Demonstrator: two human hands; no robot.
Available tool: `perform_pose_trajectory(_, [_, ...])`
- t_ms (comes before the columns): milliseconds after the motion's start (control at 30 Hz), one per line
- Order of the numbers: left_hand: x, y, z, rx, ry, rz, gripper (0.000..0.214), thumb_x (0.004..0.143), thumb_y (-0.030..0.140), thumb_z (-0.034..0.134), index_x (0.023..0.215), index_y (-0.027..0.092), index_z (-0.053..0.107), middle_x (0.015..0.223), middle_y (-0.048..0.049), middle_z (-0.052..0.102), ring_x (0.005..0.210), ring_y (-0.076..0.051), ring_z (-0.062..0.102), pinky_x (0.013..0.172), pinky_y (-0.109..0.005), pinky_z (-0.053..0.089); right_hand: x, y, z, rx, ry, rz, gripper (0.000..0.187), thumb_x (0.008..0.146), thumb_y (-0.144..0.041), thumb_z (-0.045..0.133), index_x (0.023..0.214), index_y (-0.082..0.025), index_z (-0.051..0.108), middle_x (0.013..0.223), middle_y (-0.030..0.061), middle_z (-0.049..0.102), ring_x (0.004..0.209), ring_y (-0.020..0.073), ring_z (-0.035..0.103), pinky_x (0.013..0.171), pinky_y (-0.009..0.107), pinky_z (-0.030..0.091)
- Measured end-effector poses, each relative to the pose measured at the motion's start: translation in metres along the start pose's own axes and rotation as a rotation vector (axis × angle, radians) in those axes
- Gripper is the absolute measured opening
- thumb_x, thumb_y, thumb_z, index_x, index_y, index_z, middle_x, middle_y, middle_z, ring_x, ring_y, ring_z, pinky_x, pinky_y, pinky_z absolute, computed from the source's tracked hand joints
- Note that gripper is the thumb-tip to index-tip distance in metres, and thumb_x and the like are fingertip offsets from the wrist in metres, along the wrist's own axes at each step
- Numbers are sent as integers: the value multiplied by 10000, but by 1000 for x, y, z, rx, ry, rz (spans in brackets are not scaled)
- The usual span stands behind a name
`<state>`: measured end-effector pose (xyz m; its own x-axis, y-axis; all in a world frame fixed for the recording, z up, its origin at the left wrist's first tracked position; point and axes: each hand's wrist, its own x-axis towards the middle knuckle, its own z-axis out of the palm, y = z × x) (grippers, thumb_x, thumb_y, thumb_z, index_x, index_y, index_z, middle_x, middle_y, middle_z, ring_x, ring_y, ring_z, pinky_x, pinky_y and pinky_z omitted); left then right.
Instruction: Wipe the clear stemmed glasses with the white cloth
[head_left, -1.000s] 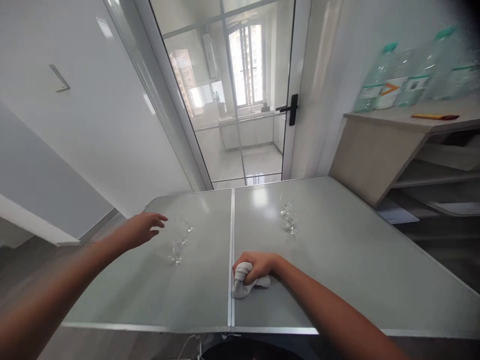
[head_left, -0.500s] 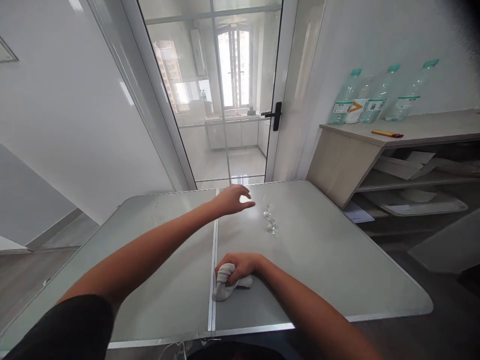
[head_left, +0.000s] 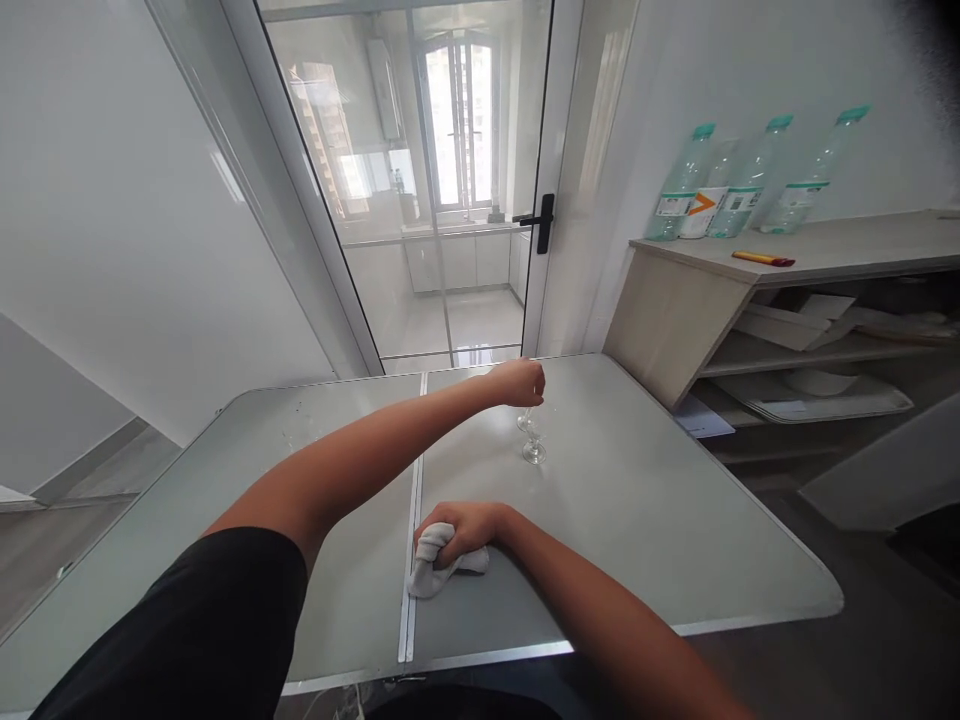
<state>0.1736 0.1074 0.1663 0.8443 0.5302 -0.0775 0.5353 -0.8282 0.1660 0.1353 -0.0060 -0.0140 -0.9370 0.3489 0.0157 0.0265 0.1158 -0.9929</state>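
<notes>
On the grey-green table (head_left: 630,520), my right hand (head_left: 469,527) is closed around a bunched white cloth (head_left: 429,578), pressing it on the tabletop beside the metal seam. My left hand (head_left: 519,382) is stretched out to the far side, its fingers curled down and closed at the top of a clear stemmed glass. That glass's bowl is mostly hidden behind the fingers; its foot (head_left: 525,424) rests on the table. Just nearer to me stands a second clear stemmed glass (head_left: 534,452), upright, its upper outline hard to make out.
A wooden shelf unit (head_left: 667,330) stands at the right, with several clear plastic bottles (head_left: 739,200) and a yellow-red pen-like object (head_left: 763,258) on top. Papers and trays (head_left: 817,395) fill its shelves. A glazed door (head_left: 442,270) with a black handle lies beyond the table.
My left hand has moved right to the far glass, and its fingers have gone from spread to closed. The right hand keeps the cloth near the seam. The view has shifted slightly.
</notes>
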Motion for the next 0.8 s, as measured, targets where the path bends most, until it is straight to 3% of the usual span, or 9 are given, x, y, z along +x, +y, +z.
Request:
perform_pose_trajectory(200, [21, -2, 15, 15, -193, -38, 77, 701, 147, 734, 665, 83, 757, 687, -160, 754, 688, -275, 758, 779, -413, 635, 2, 1, 1, -3, 0, -13, 253, 702, -167, 796, 937, -153, 704, 849, -50, 655, 808, 116, 583, 771, 209, 478])
perform_pose_trajectory(267, [26, -3, 20, -7, -239, -62, 102, 714, 159, 733, 654, 78, 744, 656, -149, 746, 610, -251, 745, 752, -404, 646, 2, 3, 0, -10, -3, -11, 235, 706, -170, 791, 921, -152, 699, 828, -55, 648, 790, 113, 582, 751, 205, 474])
perform_pose_trajectory(567, [29, 4, 26, -102, -304, -171, 183, 719, 127, 787, 886, 56, 767, 743, -175, 778, 607, -241, 757, 704, -373, 669, 1, -1, 1, -31, -8, -6, 237, 711, -182, 787, 929, -154, 698, 850, -41, 653, 806, 121, 578, 759, 215, 474])
perform_pose_trajectory(800, [14, 6, 12, -164, -303, -210, 79, 663, 45, 758, 742, 44, 755, 685, -197, 757, 676, -309, 766, 794, -490, 645, -2, -5, 1, -24, 3, 30, 267, 699, -209, 813, 935, -153, 703, 855, -42, 660, 800, 120, 584, 757, 215, 477])
